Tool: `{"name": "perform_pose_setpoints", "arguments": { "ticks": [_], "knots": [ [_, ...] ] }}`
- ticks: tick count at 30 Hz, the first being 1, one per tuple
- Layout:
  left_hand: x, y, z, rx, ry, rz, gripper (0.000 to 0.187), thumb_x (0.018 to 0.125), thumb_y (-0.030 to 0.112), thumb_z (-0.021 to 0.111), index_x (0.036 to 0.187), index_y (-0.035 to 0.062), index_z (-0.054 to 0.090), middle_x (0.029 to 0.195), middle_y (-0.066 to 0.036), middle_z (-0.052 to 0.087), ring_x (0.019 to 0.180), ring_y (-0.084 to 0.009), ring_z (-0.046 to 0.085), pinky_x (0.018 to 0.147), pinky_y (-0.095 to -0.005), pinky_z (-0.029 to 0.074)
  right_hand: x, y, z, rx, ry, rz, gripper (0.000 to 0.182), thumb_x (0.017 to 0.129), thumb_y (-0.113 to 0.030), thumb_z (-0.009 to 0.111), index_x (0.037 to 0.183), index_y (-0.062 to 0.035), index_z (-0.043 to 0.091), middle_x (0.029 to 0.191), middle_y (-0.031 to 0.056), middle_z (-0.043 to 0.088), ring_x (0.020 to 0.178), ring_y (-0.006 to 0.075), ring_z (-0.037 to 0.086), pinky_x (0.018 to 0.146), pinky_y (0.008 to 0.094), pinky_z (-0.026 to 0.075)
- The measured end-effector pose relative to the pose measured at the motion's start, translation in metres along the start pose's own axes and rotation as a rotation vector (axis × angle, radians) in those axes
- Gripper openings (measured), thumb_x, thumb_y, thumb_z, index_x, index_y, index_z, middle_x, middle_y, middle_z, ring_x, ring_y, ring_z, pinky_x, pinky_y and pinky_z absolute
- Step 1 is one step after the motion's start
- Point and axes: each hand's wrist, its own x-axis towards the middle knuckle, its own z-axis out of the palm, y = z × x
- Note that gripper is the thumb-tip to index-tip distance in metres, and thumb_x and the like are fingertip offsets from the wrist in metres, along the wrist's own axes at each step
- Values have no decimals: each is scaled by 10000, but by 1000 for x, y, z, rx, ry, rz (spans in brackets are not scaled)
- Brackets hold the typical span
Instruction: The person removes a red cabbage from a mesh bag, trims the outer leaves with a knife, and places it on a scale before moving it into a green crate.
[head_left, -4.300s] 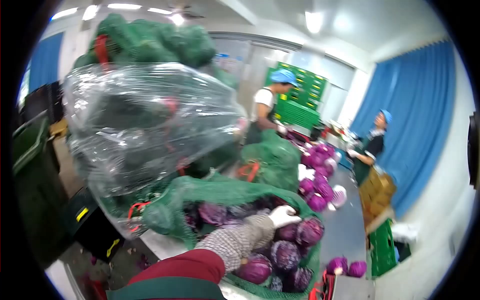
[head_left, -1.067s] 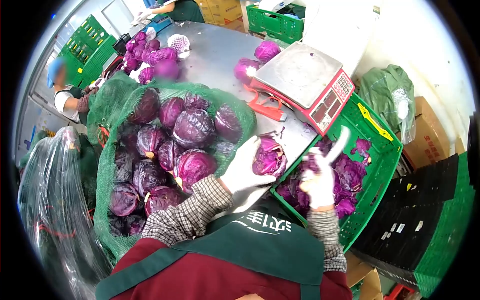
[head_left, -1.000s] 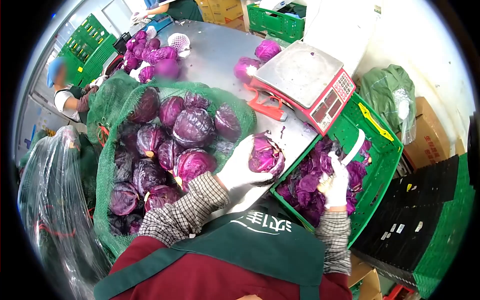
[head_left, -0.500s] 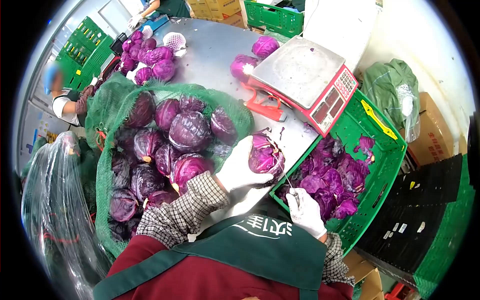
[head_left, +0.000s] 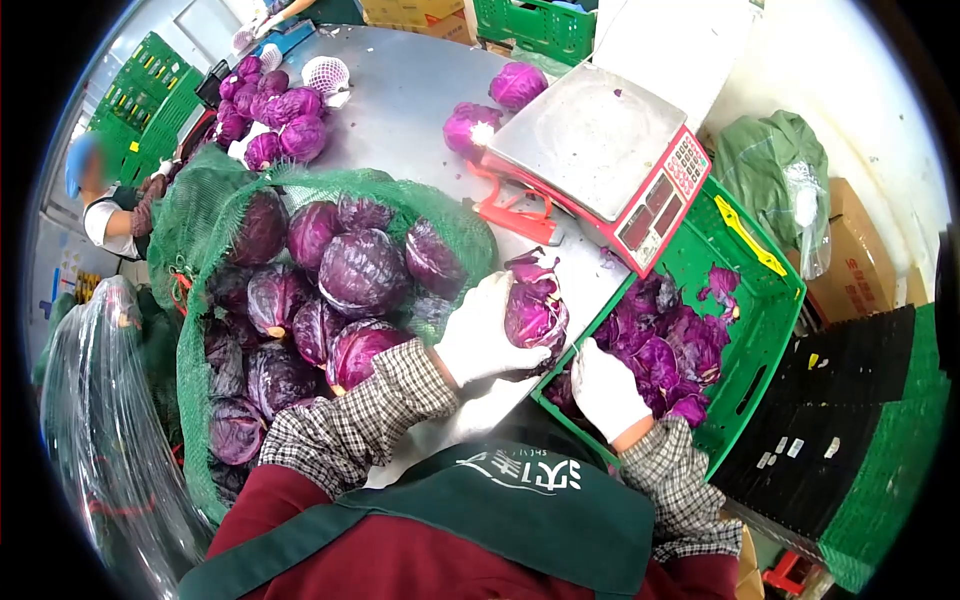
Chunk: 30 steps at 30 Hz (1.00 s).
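My left hand (head_left: 487, 335), in a white glove, holds a red cabbage (head_left: 534, 312) at its left and lower side, near the table's edge. The cabbage has loose, torn outer leaves at the top. My right hand (head_left: 603, 385), also gloved, is at the near left rim of a green crate (head_left: 757, 375), to the right of the cabbage and apart from it. Its fingers are curled; whatever they may hold is hidden. Purple leaves (head_left: 665, 345) lie in the crate. Left of my left hand, a green mesh sack (head_left: 195, 385) stands open, full of whole red cabbages (head_left: 363, 272).
A red scale (head_left: 600, 140) stands beyond the crate, with an orange-handled tool (head_left: 520, 215) beside it. Two cabbages sit left of the scale and more lie farther left on the metal table (head_left: 410, 100). One person (head_left: 110, 205) stands at the left; another's arm shows at the top.
My right hand has turned and moved slightly up, and the thin blade seen at it before no longer shows. My left hand still holds the cabbage. The whole view has shifted a little.
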Motion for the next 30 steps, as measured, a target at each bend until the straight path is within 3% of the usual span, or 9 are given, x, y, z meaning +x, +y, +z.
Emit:
{"name": "perform_pose_setpoints", "arguments": {
  "ticks": [4, 7, 11, 12, 14, 16, 20, 25, 30],
  "knots": [
    [9, 19, -21, -237, -93, -188, 955, 624, 475, 783, 1323, -66, 421, 1256, -272, 499, 1159, -392, 523, 1007, -421, 435, 27, -1, -10, -55, -95, 50, 200, 888, -138, 507, 982, 17, 590, 721, 185, 628, 666, 357, 633, 597, 434, 522],
    [-6, 33, -11, -36, -71, 48, 951, 600, 444, 804, 1316, -56, 427, 1275, -275, 476, 1186, -402, 488, 1031, -436, 406, 45, 15, 18, -251, -270, 124, 208, 891, -112, 447, 890, 7, 617, 729, 187, 644, 705, 371, 651, 627, 449, 532],
    [-41, 0, -2, -131, 61, 127, 1081, 575, 444, 844, 1396, -56, 347, 1430, -282, 351, 1329, -428, 356, 1121, -460, 307, 29, 18, 21, 20, -351, 78, 344, 939, -165, 427, 1177, 56, 540, 1160, 299, 568, 940, 369, 633, 781, 398, 541],
    [-47, -11, 1, -183, 59, 154, 1092, 576, 447, 850, 1404, -50, 341, 1436, -282, 345, 1342, -427, 343, 1128, -462, 296, 16, 42, 56, -108, -53, -268, 406, 929, -156, 445, 1271, 59, 480, 1276, 280, 528, 1109, 351, 571, 893, 352, 510],
    [-63, -23, 11, -203, 124, 171, 1126, 575, 459, 859, 1428, -35, 314, 1464, -277, 308, 1375, -421, 301, 1144, -453, 271, 6, 44, 80, -354, 132, -422, 406, 920, -111, 472, 1292, 52, 475, 1339, 244, 494, 1202, 252, 515, 940, 310, 473],
    [-71, -28, 13, -253, 132, 213, 1140, 571, 458, 864, 1436, -29, 303, 1475, -273, 291, 1388, -420, 281, 1150, -458, 259, -2, 30, 82, 527, 86, -66, 282, 926, -84, 502, 1179, 26, 559, 1138, 147, 588, 1007, 148, 574, 842, 276, 481],
    [-71, -1, -8, -297, 15, 232, 1124, 545, 374, 891, 1431, -9, 315, 1423, -262, 342, 1350, -420, 311, 1139, -470, 261, -12, -20, 28, 804, 185, 176, 250, 921, -80, 548, 1157, -3, 574, 983, 88, 625, 880, 158, 609, 771, 287, 496],
    [-58, 6, -12, -191, -242, 30, 1077, 593, 351, 904, 1434, 17, 322, 1398, -174, 439, 1323, -299, 410, 1130, -420, 305, -33, -18, 4, 444, 347, 19, 225, 906, -51, 577, 1126, -17, 608, 821, 73, 607, 631, 180, 559, 549, 300, 469],
    [-51, 3, -13, -589, -178, -8, 1082, 608, 317, 910, 1448, 20, 296, 1420, -171, 420, 1344, -291, 383, 1129, -403, 312, -42, 2, 1, 1147, 266, 592, 189, 941, -162, 589, 1051, -24, 654, 608, -45, 487, 429, 58, 458, 371, 216, 360]
  ]
}}
